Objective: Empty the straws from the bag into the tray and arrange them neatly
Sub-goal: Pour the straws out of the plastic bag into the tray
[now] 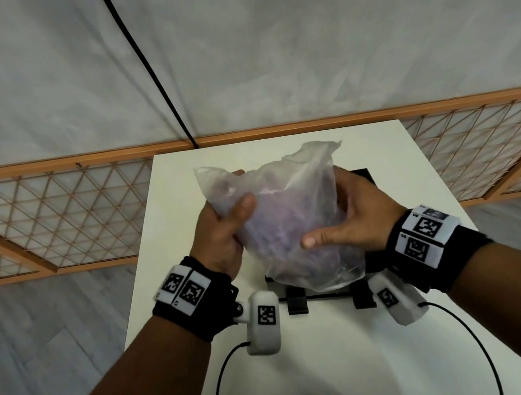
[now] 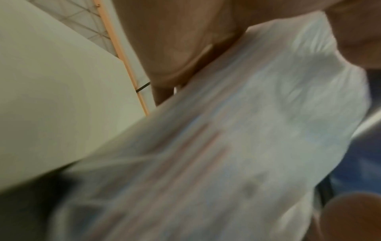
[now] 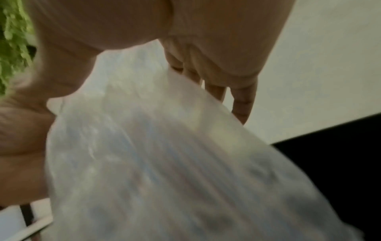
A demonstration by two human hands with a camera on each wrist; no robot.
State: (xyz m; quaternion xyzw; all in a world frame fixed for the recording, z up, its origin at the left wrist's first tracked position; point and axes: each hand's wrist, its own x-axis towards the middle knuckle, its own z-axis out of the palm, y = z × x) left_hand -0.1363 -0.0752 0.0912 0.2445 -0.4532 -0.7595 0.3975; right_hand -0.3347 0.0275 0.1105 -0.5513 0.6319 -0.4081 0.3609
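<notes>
The translucent, crinkled plastic bag of straws (image 1: 291, 223) hangs mid-frame directly over the black tray (image 1: 361, 176). Left hand (image 1: 224, 235) grips its upper left side; right hand (image 1: 356, 215) cups its right, open mouth toward the upper frame.

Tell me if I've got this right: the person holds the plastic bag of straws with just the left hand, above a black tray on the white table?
Not quite. The head view shows both hands on the plastic bag: the left hand grips its upper left side and the right hand cups its right side. It is held above the black tray on the white table.
</notes>
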